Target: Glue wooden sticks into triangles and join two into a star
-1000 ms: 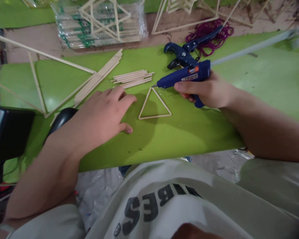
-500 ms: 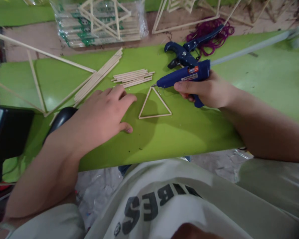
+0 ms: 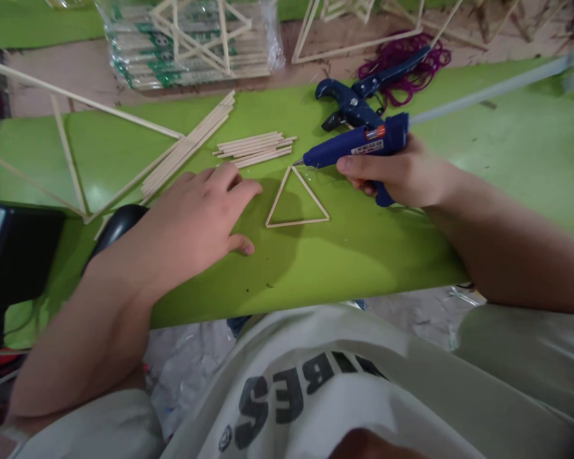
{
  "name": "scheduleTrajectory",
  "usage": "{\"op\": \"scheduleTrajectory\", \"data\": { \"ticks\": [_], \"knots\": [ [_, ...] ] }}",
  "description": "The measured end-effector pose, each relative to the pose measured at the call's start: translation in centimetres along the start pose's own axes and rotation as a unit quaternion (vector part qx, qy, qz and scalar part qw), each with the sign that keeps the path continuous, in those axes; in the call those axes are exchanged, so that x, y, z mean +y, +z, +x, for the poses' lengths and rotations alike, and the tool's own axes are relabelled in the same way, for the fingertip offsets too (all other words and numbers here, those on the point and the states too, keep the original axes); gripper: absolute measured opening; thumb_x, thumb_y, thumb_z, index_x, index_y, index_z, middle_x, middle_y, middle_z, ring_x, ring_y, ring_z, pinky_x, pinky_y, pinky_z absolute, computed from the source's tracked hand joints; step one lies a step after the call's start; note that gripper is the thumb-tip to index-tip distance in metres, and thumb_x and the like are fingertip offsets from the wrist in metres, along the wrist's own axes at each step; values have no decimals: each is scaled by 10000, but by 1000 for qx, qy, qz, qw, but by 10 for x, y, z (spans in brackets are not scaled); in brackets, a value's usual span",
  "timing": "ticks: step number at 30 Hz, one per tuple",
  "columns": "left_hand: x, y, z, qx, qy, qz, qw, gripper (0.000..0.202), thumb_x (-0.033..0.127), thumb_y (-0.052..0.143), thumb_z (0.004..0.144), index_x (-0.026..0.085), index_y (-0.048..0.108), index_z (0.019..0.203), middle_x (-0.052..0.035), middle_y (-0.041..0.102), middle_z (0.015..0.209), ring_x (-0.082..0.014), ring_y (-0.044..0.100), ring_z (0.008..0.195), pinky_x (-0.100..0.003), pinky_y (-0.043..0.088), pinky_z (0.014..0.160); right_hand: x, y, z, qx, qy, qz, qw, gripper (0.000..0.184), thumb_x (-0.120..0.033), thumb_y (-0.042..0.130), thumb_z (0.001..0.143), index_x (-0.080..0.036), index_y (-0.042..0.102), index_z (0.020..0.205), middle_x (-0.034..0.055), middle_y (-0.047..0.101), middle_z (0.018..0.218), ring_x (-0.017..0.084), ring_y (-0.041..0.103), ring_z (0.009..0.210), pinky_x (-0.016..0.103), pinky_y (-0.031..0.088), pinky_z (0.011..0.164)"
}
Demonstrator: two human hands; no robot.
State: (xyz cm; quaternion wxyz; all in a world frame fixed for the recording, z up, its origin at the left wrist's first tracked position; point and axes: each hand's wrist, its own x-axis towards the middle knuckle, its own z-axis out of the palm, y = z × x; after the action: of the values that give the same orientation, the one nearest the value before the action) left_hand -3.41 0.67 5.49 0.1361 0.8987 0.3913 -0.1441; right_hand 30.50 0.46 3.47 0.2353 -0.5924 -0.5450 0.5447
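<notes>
A small triangle of wooden sticks [image 3: 298, 222] lies flat on the green table surface [image 3: 325, 268]. My right hand [image 3: 395, 169] is closed round a blue hot glue gun [image 3: 344, 148], its metal tip at the triangle's top corner. A long translucent glue stick [image 3: 492, 87] juts out of the gun's back. To the left of the triangle, my left hand [image 3: 210, 207] rests palm down, thumb and fingers apart, holding nothing. Just beyond the triangle lies a bundle of short sticks [image 3: 256, 149].
Longer sticks [image 3: 191, 143] lie in a bundle by a large stick frame [image 3: 81, 185] on the left. Dark blue cutters [image 3: 351, 105] and purple cord [image 3: 416, 70] sit behind the glue gun. A plastic pack of chopsticks [image 3: 138, 57] is at the back. A black mouse [image 3: 117, 229] lies beside my left forearm.
My right hand and the glue gun have shifted very slightly to the right, the tip still at the triangle's top corner. My left hand and the triangle stay in place.
</notes>
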Motion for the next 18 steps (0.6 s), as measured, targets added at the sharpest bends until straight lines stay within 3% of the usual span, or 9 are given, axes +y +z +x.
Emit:
{"op": "scheduleTrajectory", "data": {
  "ticks": [10, 15, 18],
  "knots": [
    [-1, 2, 0, 0, 4, 6, 1000, 796, 435, 950, 974, 249, 644, 1686, -191, 695, 1525, -454, 738, 1348, -571, 631, 1152, -1, 1, 0, -6, 4, 2, 1000, 486, -494, 980, 975, -232, 673, 705, 20, 630, 654, 141, 555, 603, 346, 414, 584],
    [-1, 3, 1, -5, -8, -5, 1000, 839, 427, 977, 953, 245, 645, 1702, -196, 686, 1552, -475, 727, 1383, -580, 610, 1180, -2, 2, -1, -2, 1, 2, 1000, 441, -401, 917, 1008, -233, 670, 683, 14, 626, 651, 137, 545, 603, 344, 405, 577],
    [-1, 3, 1, -7, -12, -14, 1000, 845, 441, 979, 953, 256, 649, 1708, -192, 681, 1560, -482, 719, 1408, -583, 593, 1205, -1, 2, 0, -3, -3, 2, 1000, 459, -441, 945, 992, -236, 676, 684, 17, 632, 654, 138, 541, 610, 344, 412, 574]
  ]
}}
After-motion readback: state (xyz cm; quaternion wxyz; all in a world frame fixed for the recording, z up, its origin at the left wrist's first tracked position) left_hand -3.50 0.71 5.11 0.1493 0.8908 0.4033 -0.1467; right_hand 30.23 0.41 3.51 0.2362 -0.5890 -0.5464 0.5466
